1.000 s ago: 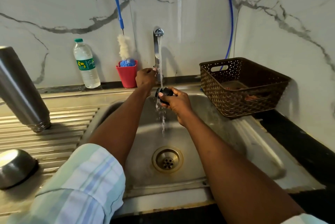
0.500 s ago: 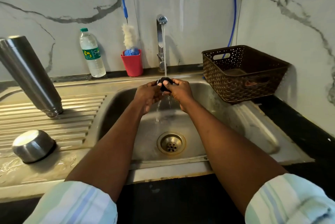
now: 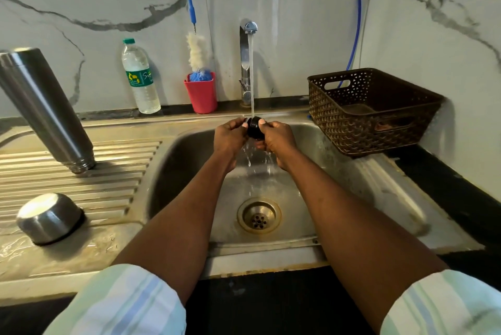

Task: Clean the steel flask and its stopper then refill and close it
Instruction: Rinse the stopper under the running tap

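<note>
Now the small black round stopper [image 3: 254, 127] sits right under the tap's [image 3: 246, 63] running stream above the sink [image 3: 339, 185], glossy and wet, with water spilling off beneath it. Both the left hand [image 3: 229, 135] and the right hand [image 3: 276, 139] pinch it, fingers [image 3: 264, 124] curled round its sides, while the steel flask [image 3: 44, 109] stands upside down, mouth on the draining board. Compared with 1 second ago, the left hand has left the tap handle to join the right on the stopper.

Green label on the water bottle [image 3: 141, 77] beside the red cup [image 3: 202, 93] bears a yellow emblem and white script beginning "Si", the remainder turned away; no other text legible.
</note>
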Demonstrator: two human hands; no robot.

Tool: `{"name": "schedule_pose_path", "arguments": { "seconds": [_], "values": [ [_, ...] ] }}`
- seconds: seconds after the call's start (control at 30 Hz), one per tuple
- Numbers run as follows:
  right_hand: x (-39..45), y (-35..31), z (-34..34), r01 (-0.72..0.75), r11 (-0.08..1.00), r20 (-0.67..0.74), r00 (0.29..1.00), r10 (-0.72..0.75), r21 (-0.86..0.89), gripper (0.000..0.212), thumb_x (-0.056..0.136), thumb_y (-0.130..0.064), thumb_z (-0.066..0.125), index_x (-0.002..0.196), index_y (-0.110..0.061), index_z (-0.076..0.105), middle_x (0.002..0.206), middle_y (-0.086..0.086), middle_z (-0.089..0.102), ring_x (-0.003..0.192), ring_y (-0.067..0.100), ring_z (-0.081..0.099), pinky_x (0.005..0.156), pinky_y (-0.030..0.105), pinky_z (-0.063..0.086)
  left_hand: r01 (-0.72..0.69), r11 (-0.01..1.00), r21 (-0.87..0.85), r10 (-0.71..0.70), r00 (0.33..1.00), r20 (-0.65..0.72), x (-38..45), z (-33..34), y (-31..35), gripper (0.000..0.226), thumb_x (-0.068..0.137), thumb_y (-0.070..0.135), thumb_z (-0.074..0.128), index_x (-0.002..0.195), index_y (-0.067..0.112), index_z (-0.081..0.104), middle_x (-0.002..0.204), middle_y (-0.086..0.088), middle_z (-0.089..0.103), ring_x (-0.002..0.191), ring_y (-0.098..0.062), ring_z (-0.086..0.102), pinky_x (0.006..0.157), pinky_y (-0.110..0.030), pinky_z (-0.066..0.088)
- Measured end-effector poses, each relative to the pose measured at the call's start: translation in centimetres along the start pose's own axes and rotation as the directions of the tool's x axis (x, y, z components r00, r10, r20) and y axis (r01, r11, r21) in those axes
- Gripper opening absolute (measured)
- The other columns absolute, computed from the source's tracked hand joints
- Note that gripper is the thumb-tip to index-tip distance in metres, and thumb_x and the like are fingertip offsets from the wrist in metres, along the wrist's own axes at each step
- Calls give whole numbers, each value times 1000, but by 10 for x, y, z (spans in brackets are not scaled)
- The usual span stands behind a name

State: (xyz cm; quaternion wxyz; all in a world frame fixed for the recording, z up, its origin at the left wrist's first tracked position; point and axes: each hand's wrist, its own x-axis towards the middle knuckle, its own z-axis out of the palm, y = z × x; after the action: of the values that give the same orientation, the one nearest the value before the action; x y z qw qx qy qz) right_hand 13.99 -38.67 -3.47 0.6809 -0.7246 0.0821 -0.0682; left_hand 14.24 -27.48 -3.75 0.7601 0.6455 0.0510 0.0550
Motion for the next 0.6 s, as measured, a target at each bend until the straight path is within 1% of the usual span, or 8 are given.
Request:
{"name": "schedule_pose_path", "arguments": {
  "seconds": [0.07,0.17,0.2,0.23,0.3,0.37,0.47,0.6],
  "values": [
    [0,1,0,-37,999,-7,999,36,-6,35,99,-35,54,116,-5,61,103,16,71,78,29,72,78,41,60,-3,999,36,3,1000,1,1,-2,0,25,95,-4,56,113,8,69,94,-3,72,88,-14,65,88,-32,55],
    [-2,2,-1,-65,998,-2,998,65,9,40,100,-38,52,117,-3,62,94,19,71,67,27,70,64,34,61,9,999,52,-9,1000,-3,-1,-4,-1,29,94,-3,57,120,7,67,105,-8,72,71,-8,63,67,-23,55],
    [-3,1,-2,-66,998,12,998,66,4,40,101,-38,50,117,-3,61,92,20,71,65,26,70,59,30,60,21,999,27,-21,1000,-3,-2,-4,1,28,95,-3,57,120,8,66,106,-9,71,74,-11,65,70,-25,57],
    [-4,0,-2,-61,998,21,998,61,1,40,101,-37,49,118,-3,61,93,20,72,66,25,70,59,30,59,33,999,-12,-33,999,1,-3,-3,2,27,96,-2,55,119,8,65,106,-9,71,82,-16,69,77,-30,59],
    [-4,-2,0,-44,999,13,999,44,4,38,102,-34,48,117,-2,62,99,19,71,75,29,72,72,37,61,41,997,-70,-40,999,14,-3,-4,3,22,96,-2,56,113,9,65,109,-14,70,98,-27,71,86,-37,60],
    [-4,-4,2,-8,1000,5,1000,8,-9,34,102,-30,50,115,-1,64,105,18,69,85,31,72,82,44,59,49,997,-59,-48,999,6,-1,-5,1,15,95,1,60,107,6,66,107,-18,71,99,-33,71,84,-38,61],
    [-7,-4,6,80,992,27,997,-78,-97,28,97,-29,56,114,-10,67,107,10,70,96,24,68,88,46,57,104,994,-36,-105,994,-26,0,-5,-2,17,95,-1,59,111,-3,65,100,-24,72,87,-36,71,85,-42,60],
    [-14,-6,4,180,968,78,983,-168,-176,35,93,-24,62,127,-14,62,119,4,67,108,19,62,95,37,53,123,992,-41,-125,991,-49,0,-6,-3,15,95,2,61,108,-2,67,87,-19,74,69,-26,73,70,-33,62]
  ]
}}
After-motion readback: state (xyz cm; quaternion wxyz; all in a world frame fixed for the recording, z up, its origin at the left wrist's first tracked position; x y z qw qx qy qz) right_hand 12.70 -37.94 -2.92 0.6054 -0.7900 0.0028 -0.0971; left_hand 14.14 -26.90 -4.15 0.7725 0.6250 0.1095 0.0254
